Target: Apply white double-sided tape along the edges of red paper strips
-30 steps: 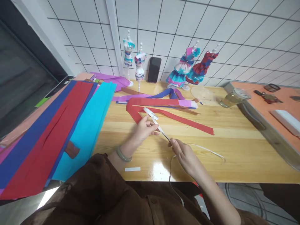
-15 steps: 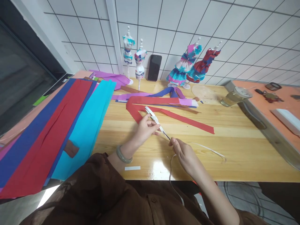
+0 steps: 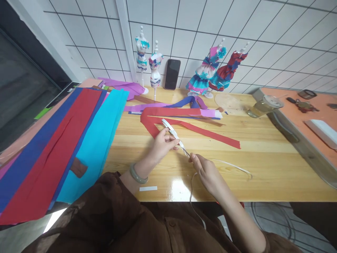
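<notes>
My left hand point(image 3: 164, 142), with a bangle on its wrist, pinches a roll of white tape point(image 3: 169, 128) edge-up above the table. My right hand point(image 3: 204, 169) is closed around scissors, whose thin metal blades point(image 3: 186, 151) point at the tape just below my left fingertips; their handles are hidden in my palm. A short white end of tape hangs beside the blades. Behind my hands, a folded red crepe paper strip point(image 3: 210, 131) lies on the wooden table point(image 3: 276, 168). A small white strip point(image 3: 148, 188) rests near the front edge.
Wide crepe paper sheets point(image 3: 102, 137) cover the left side. Small dress forms point(image 3: 155, 66), two in paper dresses point(image 3: 205, 75), stand along the tiled wall beside a phone point(image 3: 172, 74). At right are a lidded cup point(image 3: 264, 106) and an orange surface point(image 3: 297, 116).
The scissor blades have shifted slightly at the tape, and a loose white end now shows beside them. My left hand keeps its hold on the roll.
</notes>
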`<state>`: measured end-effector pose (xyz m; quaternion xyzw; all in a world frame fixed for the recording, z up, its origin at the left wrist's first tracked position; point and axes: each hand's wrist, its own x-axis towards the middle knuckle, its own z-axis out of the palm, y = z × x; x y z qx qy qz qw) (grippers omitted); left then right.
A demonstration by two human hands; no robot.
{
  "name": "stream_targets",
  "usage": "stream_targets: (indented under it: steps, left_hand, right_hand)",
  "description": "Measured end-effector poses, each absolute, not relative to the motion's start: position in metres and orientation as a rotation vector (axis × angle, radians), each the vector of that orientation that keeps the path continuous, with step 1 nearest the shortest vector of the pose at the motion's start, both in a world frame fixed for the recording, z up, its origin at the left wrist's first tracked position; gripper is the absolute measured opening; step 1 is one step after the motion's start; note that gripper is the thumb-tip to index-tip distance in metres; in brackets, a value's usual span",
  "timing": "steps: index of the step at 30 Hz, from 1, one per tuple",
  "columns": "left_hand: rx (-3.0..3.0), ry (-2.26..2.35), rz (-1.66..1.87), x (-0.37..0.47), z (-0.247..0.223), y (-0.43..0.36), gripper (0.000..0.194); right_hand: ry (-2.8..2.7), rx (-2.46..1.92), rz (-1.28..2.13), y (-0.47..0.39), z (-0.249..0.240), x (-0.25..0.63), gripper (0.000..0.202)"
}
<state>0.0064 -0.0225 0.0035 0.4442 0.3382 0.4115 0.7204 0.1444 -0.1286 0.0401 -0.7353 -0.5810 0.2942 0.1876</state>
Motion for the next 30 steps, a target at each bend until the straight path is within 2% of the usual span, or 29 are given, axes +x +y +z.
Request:
stream_targets:
  steps: [13, 18, 30]
  left_hand:
    - [0.94, 0.72, 0.909, 0.009, 0.0, -0.026, 0.041]
    - [0.856, 0.729, 0.933, 0.011, 0.001, -0.028, 0.049]
    - [0.83, 0.744, 0.928, 0.009, 0.006, -0.028, 0.037]
  right_hand:
    - [-1.488, -1.931, 0.877, -0.124, 0.036, 0.14, 0.042]
    - [-1.435, -1.89, 0.895, -0.123, 0.03, 0.138, 0.041]
    - [-1.497, -1.946, 0.824, -0.129, 0.033, 0.143, 0.043]
